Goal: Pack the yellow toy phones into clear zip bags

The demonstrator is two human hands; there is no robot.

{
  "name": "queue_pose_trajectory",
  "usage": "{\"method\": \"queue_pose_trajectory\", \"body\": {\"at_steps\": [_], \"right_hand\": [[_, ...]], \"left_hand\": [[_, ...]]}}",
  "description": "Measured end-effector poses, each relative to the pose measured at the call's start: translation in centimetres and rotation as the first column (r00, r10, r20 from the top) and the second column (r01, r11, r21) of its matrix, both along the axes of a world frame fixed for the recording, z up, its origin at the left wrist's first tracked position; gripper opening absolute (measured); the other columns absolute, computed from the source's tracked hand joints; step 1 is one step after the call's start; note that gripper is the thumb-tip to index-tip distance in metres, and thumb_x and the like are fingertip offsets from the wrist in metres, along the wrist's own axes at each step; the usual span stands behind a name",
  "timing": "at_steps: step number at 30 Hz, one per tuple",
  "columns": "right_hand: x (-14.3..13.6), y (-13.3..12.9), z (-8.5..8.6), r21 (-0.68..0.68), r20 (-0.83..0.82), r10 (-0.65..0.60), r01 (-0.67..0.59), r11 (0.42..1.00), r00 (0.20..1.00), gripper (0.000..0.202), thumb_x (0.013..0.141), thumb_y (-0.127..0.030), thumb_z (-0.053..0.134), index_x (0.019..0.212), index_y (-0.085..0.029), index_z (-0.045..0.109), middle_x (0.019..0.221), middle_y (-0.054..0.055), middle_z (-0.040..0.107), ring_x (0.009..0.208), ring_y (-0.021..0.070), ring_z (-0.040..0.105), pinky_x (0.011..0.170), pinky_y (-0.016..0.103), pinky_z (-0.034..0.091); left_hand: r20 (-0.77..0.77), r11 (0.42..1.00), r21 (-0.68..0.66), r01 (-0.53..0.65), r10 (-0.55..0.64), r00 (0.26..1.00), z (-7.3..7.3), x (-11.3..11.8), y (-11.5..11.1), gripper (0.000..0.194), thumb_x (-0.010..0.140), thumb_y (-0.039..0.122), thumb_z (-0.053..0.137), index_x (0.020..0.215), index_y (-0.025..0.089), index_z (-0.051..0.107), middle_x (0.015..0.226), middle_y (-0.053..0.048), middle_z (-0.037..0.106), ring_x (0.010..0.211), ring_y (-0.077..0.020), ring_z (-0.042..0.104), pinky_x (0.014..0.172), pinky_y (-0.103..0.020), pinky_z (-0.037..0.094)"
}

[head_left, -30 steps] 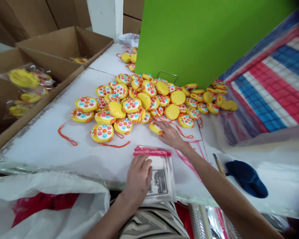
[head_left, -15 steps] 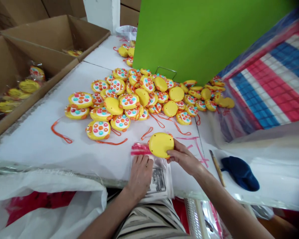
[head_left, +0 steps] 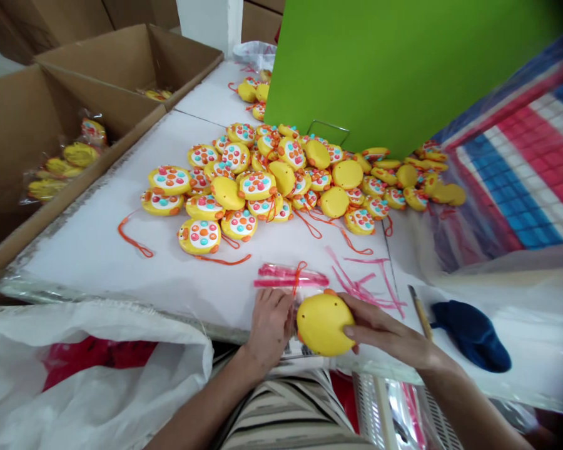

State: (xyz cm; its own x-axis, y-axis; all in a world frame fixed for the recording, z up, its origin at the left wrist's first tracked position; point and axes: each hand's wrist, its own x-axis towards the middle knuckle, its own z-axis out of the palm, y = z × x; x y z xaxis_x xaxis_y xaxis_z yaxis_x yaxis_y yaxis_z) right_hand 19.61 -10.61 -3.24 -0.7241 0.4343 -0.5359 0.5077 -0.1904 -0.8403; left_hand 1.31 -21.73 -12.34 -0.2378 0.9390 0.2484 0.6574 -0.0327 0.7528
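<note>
My right hand [head_left: 394, 331] grips a yellow turtle-shaped toy [head_left: 325, 326] by its right edge, thumb on the plain back, which faces up. An orange cord loop [head_left: 300, 272] lies at the toy's upper end, over the bags. Just left of the toy, my left hand [head_left: 271, 325] has curled fingers pinching at a clear plastic bag [head_left: 281, 273] with a pink strip across its top; the fingertips are partly hidden. This bag lies on a stack at the table's front edge. Beyond the hands is a heap of similar toys [head_left: 258, 186], some showing coloured buttons.
Cardboard boxes [head_left: 136, 115] at the left hold bagged toys. A green board [head_left: 380, 69] stands behind the heap. Pink strips [head_left: 363, 287], a wooden-handled tool [head_left: 421, 311] and a dark blue cloth item [head_left: 471, 334] lie to the right. A white sack [head_left: 169, 350] hangs at front left.
My right hand has brought the toy nearer to me, over the bags and beside my left hand. The left fingers have curled more at the bag. The view has shifted slightly.
</note>
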Motion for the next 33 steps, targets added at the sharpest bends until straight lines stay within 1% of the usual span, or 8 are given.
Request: {"method": "queue_pose_trajectory", "body": {"at_steps": [3,6,10,14,19,22,27,33], "right_hand": [[-1.7,-0.4,-0.1,0.013,-0.149,-0.161,0.165,0.986,0.976,0.061,0.082,-0.044,0.061,0.136,-0.026,0.04,0.104,0.007,0.058,0.075,0.0172,0.058,0.055,0.026,0.055],[-3.7,-1.0,-1.0,0.239,-0.166,-0.209,0.245,0.94,0.964,0.06,0.087,-0.046,0.053,0.138,-0.026,0.031,0.112,0.009,0.055,0.081,0.019,0.058,0.053,0.026,0.055],[-4.5,-1.4,-1.9,0.618,0.047,-0.001,-0.029,0.786,0.999,0.05,0.093,-0.04,0.043,0.139,-0.023,0.03,0.106,0.01,0.06,0.079,0.0204,0.061,0.069,0.033,0.054],[-3.6,-1.2,-1.7,0.718,0.134,0.069,-0.145,0.681,0.989,0.046,0.095,-0.04,0.037,0.137,-0.02,0.035,0.097,0.011,0.063,0.08,0.023,0.063,0.073,0.035,0.053],[-2.7,-1.3,-1.4,0.719,0.143,0.082,-0.16,0.676,0.986,0.049,0.096,-0.041,0.036,0.14,-0.019,0.032,0.091,0.009,0.064,0.077,0.0216,0.064,0.075,0.034,0.053],[-2.5,-1.6,-1.4,0.706,0.15,0.091,-0.171,0.687,0.984,0.051,0.097,-0.041,0.036,0.142,-0.018,0.03,0.098,0.01,0.065,0.081,0.0214,0.065,0.077,0.033,0.053],[-2.5,-1.4,-1.2,0.693,0.163,0.128,-0.206,0.691,0.978,0.054,0.098,-0.041,0.035,0.145,-0.017,0.025,0.116,0.014,0.061,0.098,0.0226,0.063,0.082,0.034,0.052],[-3.6,-0.5,-0.5,0.654,0.351,0.314,-0.471,0.592,0.882,0.039,0.099,-0.041,0.031,0.132,-0.028,0.048,0.116,0.008,0.061,0.106,0.024,0.06,0.087,0.037,0.05]], "left_hand": [[-0.116,0.999,0.029,0.02,-0.016,0.993,0.1,0.2,0.0,0.017,0.086,0.009,0.045,0.084,0.014,0.062,0.087,-0.008,0.063,0.084,-0.0218,0.053,0.074,-0.037,0.044],[-0.263,0.997,0.028,0.075,-0.065,0.963,0.4,0.3,-0.2,0.013,0.086,0.01,0.048,0.085,0.013,0.061,0.087,-0.009,0.064,0.085,-0.023,0.054,0.078,-0.04,0.044],[-0.317,0.994,0.061,0.094,-0.07,0.946,0.7,0.3,-0.7,0.011,0.087,0.012,0.048,0.088,0.015,0.058,0.081,-0.007,0.065,0.084,-0.022,0.054,0.085,-0.043,0.041],[-0.268,0.988,0.121,0.099,-0.064,0.961,1.1,-0.3,-1.5,0.012,0.088,0.012,0.048,0.081,0.018,0.057,0.073,-0.003,0.063,0.087,-0.0203,0.054,0.093,-0.043,0.037],[0.012,0.982,0.145,-0.118,0.117,0.993,3.4,-2.9,-2.4,0.015,0.09,0.017,0.044,0.085,0.019,0.058,0.085,-0.006,0.066,0.087,-0.0191,0.056,0.084,-0.036,0.043],[0.301,0.948,-0.148,-0.281,0.314,0.9,4.5,-4.3,-1.9,0.02,0.089,0.031,0.049,0.102,0.017,0.056,0.086,-0.007,0.068,0.078,-0.0186,0.061,0.068,-0.03,0.047],[0.566,0.94,-0.342,-0.012,0.216,0.796,3.6,-4.2,0.2,0.016,0.084,0.028,0.048,0.083,0.018,0.059,0.068,-0.003,0.066,0.064,-0.0174,0.062,0.06,-0.026,0.045],[0.639,0.963,-0.268,-0.035,0.205,0.742,3.1,-2.7,1.4,0.013,0.081,0.021,0.045,0.075,0.019,0.056,0.069,-0.002,0.064,0.065,-0.0161,0.06,0.064,-0.027,0.046]]}}
